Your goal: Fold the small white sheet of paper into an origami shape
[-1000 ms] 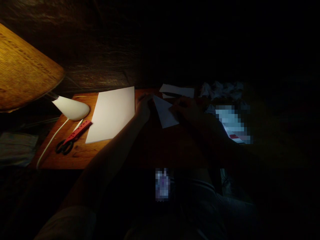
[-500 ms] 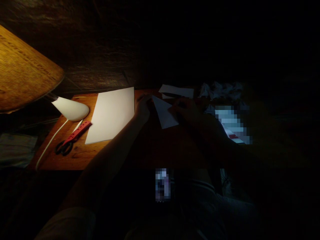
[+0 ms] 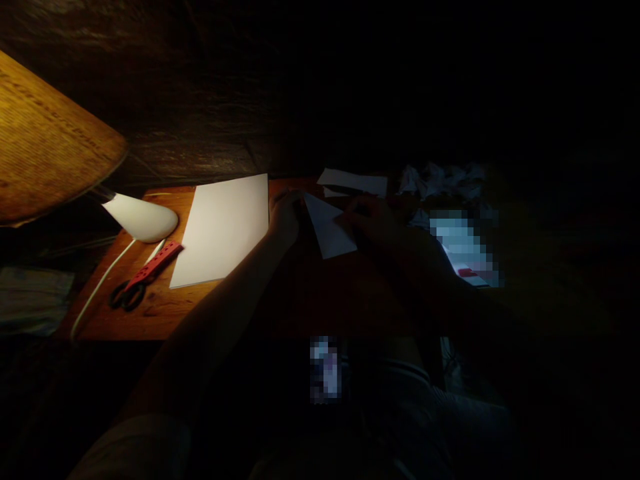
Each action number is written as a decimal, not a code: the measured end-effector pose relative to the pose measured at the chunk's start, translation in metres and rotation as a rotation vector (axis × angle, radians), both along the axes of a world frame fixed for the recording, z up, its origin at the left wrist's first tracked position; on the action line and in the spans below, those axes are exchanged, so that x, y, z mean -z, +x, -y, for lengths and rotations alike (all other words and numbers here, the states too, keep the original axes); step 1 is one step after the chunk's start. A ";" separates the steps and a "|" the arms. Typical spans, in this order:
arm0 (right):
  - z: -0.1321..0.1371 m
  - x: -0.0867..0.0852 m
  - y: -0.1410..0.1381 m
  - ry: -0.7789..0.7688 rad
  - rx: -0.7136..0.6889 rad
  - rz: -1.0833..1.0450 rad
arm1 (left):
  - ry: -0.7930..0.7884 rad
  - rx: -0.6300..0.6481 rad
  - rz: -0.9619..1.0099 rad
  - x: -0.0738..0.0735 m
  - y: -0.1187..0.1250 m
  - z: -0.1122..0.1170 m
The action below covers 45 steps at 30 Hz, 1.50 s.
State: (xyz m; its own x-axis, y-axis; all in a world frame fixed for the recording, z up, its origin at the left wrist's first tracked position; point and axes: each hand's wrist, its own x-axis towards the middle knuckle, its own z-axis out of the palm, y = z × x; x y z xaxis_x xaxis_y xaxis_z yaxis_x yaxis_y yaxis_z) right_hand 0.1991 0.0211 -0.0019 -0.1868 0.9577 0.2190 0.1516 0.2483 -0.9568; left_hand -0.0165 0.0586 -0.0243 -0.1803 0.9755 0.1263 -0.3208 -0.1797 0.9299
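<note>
A folded piece of white paper (image 3: 329,233), roughly triangular, lies in the dim middle of the wooden table. My left hand (image 3: 285,210) is at its upper left corner, the fingers curled in and closed on it. From the other side my right hand (image 3: 373,219) pinches the paper's right edge. Deep shadow hides most of the fingertips of both hands. Just beyond the paper are white paper strips (image 3: 357,181) with a dark thin object across them. Left of my left forearm rests a larger blank white sheet (image 3: 227,230).
At the left stand a lamp with a yellow-brown shade (image 3: 55,147) and white base (image 3: 145,219), its cord, scissors with black handles (image 3: 129,293) and a red perforated strip (image 3: 156,263). Crumpled or folded white papers (image 3: 440,180) and a blurred lit screen (image 3: 465,247) lie right.
Both hands stay nearly in place on the folded paper. My right fingers have shifted slightly left along its edge.
</note>
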 end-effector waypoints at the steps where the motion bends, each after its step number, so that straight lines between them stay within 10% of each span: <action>1: 0.000 0.000 0.000 0.005 -0.005 0.003 | -0.001 -0.021 0.005 0.001 0.000 0.000; 23: 0.003 0.005 -0.004 0.073 -0.100 0.040 | 0.051 0.250 -0.326 -0.006 0.007 0.019; 45: 0.001 0.001 -0.004 -0.060 -0.123 -0.050 | -0.040 -0.016 0.145 -0.024 0.009 0.018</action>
State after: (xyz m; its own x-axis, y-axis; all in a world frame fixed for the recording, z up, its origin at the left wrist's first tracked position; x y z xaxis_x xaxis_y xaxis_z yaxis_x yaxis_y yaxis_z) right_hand 0.1947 0.0198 -0.0025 -0.2935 0.9400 0.1739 0.0755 0.2041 -0.9760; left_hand -0.0070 0.0405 -0.0002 -0.2090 0.9761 0.0588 -0.4501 -0.1494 0.8804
